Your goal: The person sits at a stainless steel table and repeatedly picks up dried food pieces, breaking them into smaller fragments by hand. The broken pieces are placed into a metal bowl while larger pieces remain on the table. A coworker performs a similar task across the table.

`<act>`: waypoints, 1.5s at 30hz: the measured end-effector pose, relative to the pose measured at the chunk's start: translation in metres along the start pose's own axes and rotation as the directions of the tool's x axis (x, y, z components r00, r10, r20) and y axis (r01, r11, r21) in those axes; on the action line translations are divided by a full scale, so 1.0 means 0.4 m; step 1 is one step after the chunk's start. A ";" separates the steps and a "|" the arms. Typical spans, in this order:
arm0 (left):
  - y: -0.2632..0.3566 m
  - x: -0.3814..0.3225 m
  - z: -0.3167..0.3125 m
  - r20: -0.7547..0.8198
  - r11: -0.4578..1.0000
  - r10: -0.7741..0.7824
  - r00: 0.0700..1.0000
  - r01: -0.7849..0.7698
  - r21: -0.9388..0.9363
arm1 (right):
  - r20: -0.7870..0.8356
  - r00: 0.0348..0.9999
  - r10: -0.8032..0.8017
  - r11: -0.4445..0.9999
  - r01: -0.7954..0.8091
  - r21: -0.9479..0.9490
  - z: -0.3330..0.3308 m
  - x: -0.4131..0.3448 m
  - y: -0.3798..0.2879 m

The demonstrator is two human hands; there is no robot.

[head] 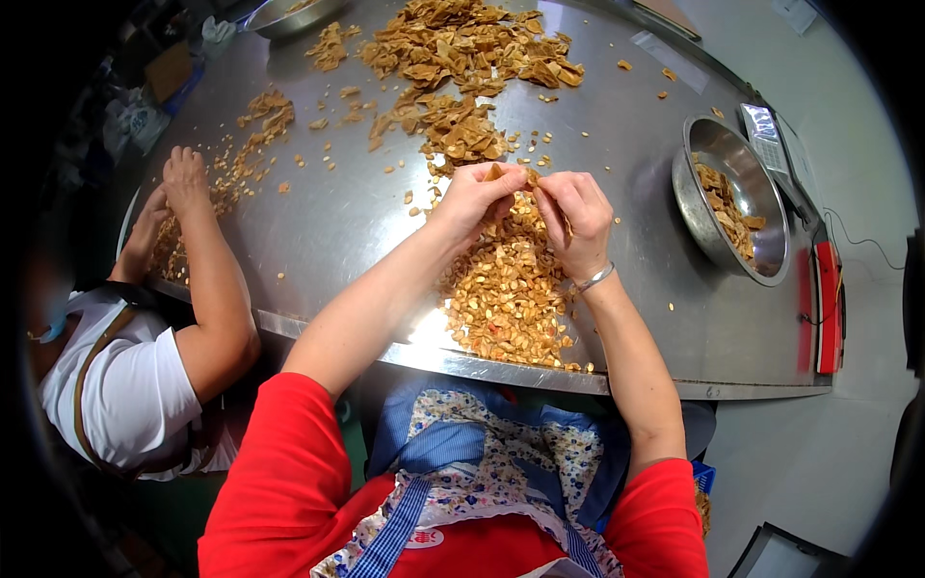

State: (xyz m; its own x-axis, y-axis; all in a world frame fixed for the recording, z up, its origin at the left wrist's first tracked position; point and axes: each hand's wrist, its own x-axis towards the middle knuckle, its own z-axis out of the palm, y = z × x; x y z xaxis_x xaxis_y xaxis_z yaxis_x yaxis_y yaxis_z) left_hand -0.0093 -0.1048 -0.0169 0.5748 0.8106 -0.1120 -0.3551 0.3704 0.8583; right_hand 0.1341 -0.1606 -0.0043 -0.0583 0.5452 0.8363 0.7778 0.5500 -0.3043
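My left hand (473,195) and my right hand (584,217) meet over the steel table, fingertips pinched on a small brown dried piece (533,178) between them. Another bit of brown flake pokes out between my left thumb and forefinger. Below my hands, a heap of small yellow and brown dried bits (502,303) spreads to the table's near edge. Just beyond my fingers lies a mound of larger dried flakes (462,134), joining a bigger pile of flakes (462,43) farther back. My right wrist bears a silver bangle (597,277).
A steel bowl (759,177) with flakes inside stands at right on the table (629,289), near a scale-like device (766,141). Another steel bowl (285,20) sits at far left. Beside me, a co-worker's hands (186,177) rest over scattered small bits (231,170).
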 end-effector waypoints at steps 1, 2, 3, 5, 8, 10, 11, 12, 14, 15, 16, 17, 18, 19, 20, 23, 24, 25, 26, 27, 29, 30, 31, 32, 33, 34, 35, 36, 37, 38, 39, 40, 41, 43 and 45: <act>0.003 -0.002 0.002 0.001 0.999 0.025 1.000 -0.025 0.045 | -0.003 1.000 -0.010 1.000 0.010 -0.012 0.000 0.000 -0.001; 0.006 -0.003 0.003 0.002 0.995 0.049 0.999 -0.049 0.089 | -0.001 1.000 0.002 1.000 -0.002 -0.007 0.001 0.000 -0.002; 0.007 -0.003 0.004 0.006 0.988 0.074 0.997 -0.074 0.134 | 0.001 1.000 0.013 1.000 -0.013 -0.004 0.003 -0.001 -0.002; 0.003 -0.006 0.007 0.044 0.965 0.127 0.991 -0.134 0.224 | 0.017 0.998 0.064 0.998 -0.064 0.007 0.005 -0.006 0.000; -0.005 0.000 0.003 0.070 0.933 0.201 0.977 -0.213 0.290 | 0.063 0.981 0.184 0.980 -0.188 0.066 0.003 -0.012 0.005; -0.015 0.003 -0.001 0.037 0.900 0.262 0.964 -0.258 0.350 | 0.104 0.958 0.265 0.947 -0.279 0.157 0.003 -0.009 0.006; -0.020 0.005 0.000 0.005 0.874 0.299 0.954 -0.276 0.400 | 0.125 0.949 0.289 0.937 -0.307 0.166 0.006 -0.011 0.008; -0.023 0.006 0.002 -0.023 0.845 0.338 0.941 -0.292 0.448 | 0.145 0.939 0.312 0.927 -0.335 0.172 0.008 -0.015 0.011; -0.018 0.005 -0.002 -0.068 0.811 0.334 0.940 -0.249 0.529 | 0.167 0.922 0.351 0.908 -0.378 0.182 0.010 -0.019 0.013; -0.017 0.005 -0.004 -0.092 0.792 0.333 0.938 -0.226 0.567 | 0.169 0.915 0.366 0.900 -0.394 0.187 0.012 -0.021 0.011; -0.018 0.005 -0.005 -0.071 0.779 0.344 0.936 -0.243 0.577 | 0.172 0.908 0.381 0.892 -0.410 0.192 0.014 -0.022 0.010; -0.020 0.006 -0.006 -0.049 0.766 0.355 0.934 -0.261 0.587 | 0.170 0.911 0.376 0.897 -0.404 0.180 0.015 -0.022 0.008; -0.022 0.006 -0.006 -0.029 0.754 0.365 0.930 -0.277 0.596 | 0.171 0.913 0.371 0.902 -0.399 0.168 0.015 -0.021 0.007; -0.024 0.008 -0.010 -0.012 0.757 0.377 0.926 -0.300 0.580 | 0.172 0.914 0.367 0.906 -0.393 0.157 0.014 -0.022 0.006; -0.027 0.012 -0.015 0.005 0.760 0.388 0.922 -0.323 0.564 | 0.213 0.877 0.430 0.847 -0.474 0.241 0.018 -0.026 0.010; -0.004 0.007 -0.007 0.055 0.804 0.293 0.955 -0.277 0.526 | 0.377 0.729 0.572 0.576 -0.683 0.449 0.017 -0.031 0.034; 0.007 0.002 -0.006 0.069 0.821 0.240 0.968 -0.240 0.517 | 0.453 0.668 0.590 0.454 -0.738 0.499 0.011 -0.026 0.041; 0.010 0.000 -0.009 0.085 0.871 0.183 0.979 -0.202 0.447 | 0.530 0.606 0.593 0.322 -0.782 0.533 0.005 -0.022 0.045; 0.012 0.000 -0.013 0.106 0.913 0.128 0.986 -0.159 0.375 | 0.570 0.573 0.589 0.242 -0.798 0.552 0.002 -0.018 0.045; 0.016 -0.001 -0.015 0.131 0.947 0.074 0.989 -0.111 0.302 | 0.576 0.576 0.579 0.232 -0.795 0.561 0.000 -0.018 0.048; 0.005 0.010 -0.028 0.212 0.984 0.016 0.977 -0.053 0.168 | 0.588 0.584 0.560 0.214 -0.787 0.578 -0.002 -0.021 0.057; 0.003 0.014 -0.032 0.255 0.995 -0.009 0.967 -0.018 0.102 | 0.579 0.585 0.568 0.181 -0.775 0.606 -0.001 -0.023 0.058; 0.003 0.015 -0.036 0.273 0.998 -0.019 0.962 0.003 0.057 | 0.570 0.586 0.576 0.148 -0.760 0.633 0.002 -0.025 0.056; 0.004 0.016 -0.039 0.291 1.000 -0.027 0.956 0.025 0.012 | 0.561 0.587 0.584 0.115 -0.743 0.659 0.004 -0.026 0.054; 0.006 0.016 -0.040 0.308 0.998 -0.034 0.951 0.046 -0.033 | 0.560 0.582 0.590 0.083 -0.733 0.675 0.005 -0.024 0.047; 0.002 0.019 -0.042 0.301 0.998 -0.029 0.953 0.044 -0.041 | 0.559 0.576 0.596 0.050 -0.722 0.690 0.005 -0.020 0.038; -0.005 0.022 -0.045 0.294 0.998 -0.025 0.956 0.041 -0.050 | 0.559 0.570 0.602 0.017 -0.709 0.705 0.005 -0.017 0.033; -0.006 0.024 -0.040 0.289 0.997 -0.021 0.957 0.040 -0.059 | 0.540 0.576 0.614 0.068 -0.720 0.691 0.005 -0.018 0.034; -0.006 0.023 -0.035 0.247 0.998 -0.031 0.968 0.045 -0.053 | 0.520 0.582 0.624 0.117 -0.729 0.675 0.004 -0.019 0.034; -0.005 0.020 -0.030 0.204 0.998 -0.040 0.978 0.050 -0.046 | 0.501 0.590 0.634 0.166 -0.736 0.656 0.004 -0.020 0.035; -0.002 0.013 -0.023 0.159 0.997 -0.051 0.986 0.058 -0.040 | 0.492 0.609 0.622 0.220 -0.740 0.636 0.004 -0.022 0.033; 0.004 0.007 -0.013 0.143 0.997 -0.034 0.989 0.025 0.067 | 0.485 0.627 0.610 0.274 -0.741 0.614 0.004 -0.023 0.030; 0.010 0.002 -0.003 0.129 0.985 -0.016 0.992 -0.007 0.174 | 0.478 0.645 0.596 0.327 -0.739 0.590 0.005 -0.024 0.029; 0.014 -0.002 0.000 0.119 0.962 0.007 0.993 -0.039 0.271 | 0.446 0.654 0.611 0.374 -0.735 0.566 0.009 -0.031 0.029; 0.014 0.003 -0.005 0.124 0.967 0.011 0.992 -0.043 0.253 | 0.454 0.630 0.630 0.313 -0.741 0.594 0.012 -0.032 0.027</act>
State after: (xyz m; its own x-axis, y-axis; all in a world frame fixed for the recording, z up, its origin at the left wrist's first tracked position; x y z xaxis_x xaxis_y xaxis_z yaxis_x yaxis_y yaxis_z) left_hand -0.0121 -0.1006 -0.0131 0.6575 0.7524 -0.0395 -0.1811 0.2088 0.9611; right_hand 0.1402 -0.1584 -0.0205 0.1697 0.9772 0.1280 -0.0856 0.1440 -0.9859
